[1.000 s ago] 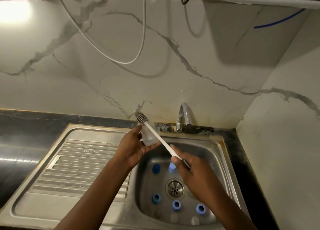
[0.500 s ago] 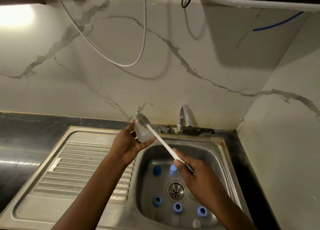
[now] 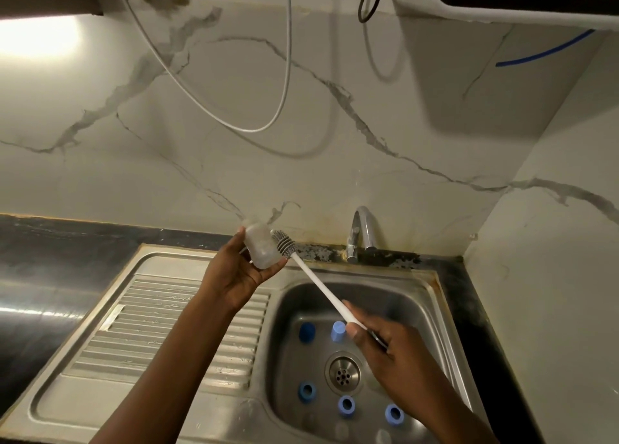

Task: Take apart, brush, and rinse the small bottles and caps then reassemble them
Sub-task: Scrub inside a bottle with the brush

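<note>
Dark counter (image 3: 50, 252) at far left, steel sink (image 3: 187, 266) set into it; ribbed drainboard on the left side. Left hand (image 3: 241, 273) raised over the drainboard's far right corner, fingers curled round a small clear bottle (image 3: 259, 246), held tilted. Brush (image 3: 315, 279): grey bristle head lies against the bottle's right side, outside it; white handle slants down to the right. Right hand (image 3: 378, 340) over the basin, closed on the handle's lower end. Five blue caps (image 3: 346, 406) on the basin floor around the drain (image 3: 343, 372), two far, three near. Tap (image 3: 361, 232) at the far rim, right of the brush head.
</note>
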{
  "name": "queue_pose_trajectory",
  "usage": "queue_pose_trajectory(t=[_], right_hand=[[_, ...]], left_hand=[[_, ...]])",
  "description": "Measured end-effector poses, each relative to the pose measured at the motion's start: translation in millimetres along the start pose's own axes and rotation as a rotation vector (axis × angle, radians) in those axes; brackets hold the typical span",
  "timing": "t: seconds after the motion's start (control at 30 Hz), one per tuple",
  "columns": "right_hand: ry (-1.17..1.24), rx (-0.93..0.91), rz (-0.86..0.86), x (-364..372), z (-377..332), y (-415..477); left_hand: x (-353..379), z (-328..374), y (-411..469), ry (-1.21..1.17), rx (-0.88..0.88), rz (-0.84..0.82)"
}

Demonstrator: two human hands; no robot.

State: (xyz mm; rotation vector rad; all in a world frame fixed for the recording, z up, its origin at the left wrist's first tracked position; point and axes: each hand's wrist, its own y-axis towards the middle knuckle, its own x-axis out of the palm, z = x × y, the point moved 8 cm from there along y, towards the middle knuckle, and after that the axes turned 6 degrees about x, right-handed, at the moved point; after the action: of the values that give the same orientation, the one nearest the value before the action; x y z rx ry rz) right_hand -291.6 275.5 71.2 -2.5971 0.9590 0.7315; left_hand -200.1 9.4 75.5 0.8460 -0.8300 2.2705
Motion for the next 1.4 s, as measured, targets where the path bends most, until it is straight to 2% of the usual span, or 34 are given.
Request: queue_pose_trajectory(t=[0.27,0.6,0.87,1.03,1.27,1.4], right_hand=[[0.021,0.007,0.068,-1,-11,18],[0.006,0.012,-0.031,0,-6,3],[0.031,-0.017,0.064,-4,-20,18],[-0.017,-0.021,0.064,-7,-22,23],[-0.012,-0.02,0.001,-1,-10,9],[0.004,-0.013,-0.016,0,-4,3]], left_hand=[[17,-21,-8,0.021,-0.068,-0.066],[1,18,4,-0.009,0.0,-0.041],[25,-20,-8,-0.041,-0.129,-0.187],[27,-21,-9,-0.069,-0.104,-0.193],[19,1,0,-0.062,0.032,-0.116],[17,3,4,-0.04,0.033,-0.131]])
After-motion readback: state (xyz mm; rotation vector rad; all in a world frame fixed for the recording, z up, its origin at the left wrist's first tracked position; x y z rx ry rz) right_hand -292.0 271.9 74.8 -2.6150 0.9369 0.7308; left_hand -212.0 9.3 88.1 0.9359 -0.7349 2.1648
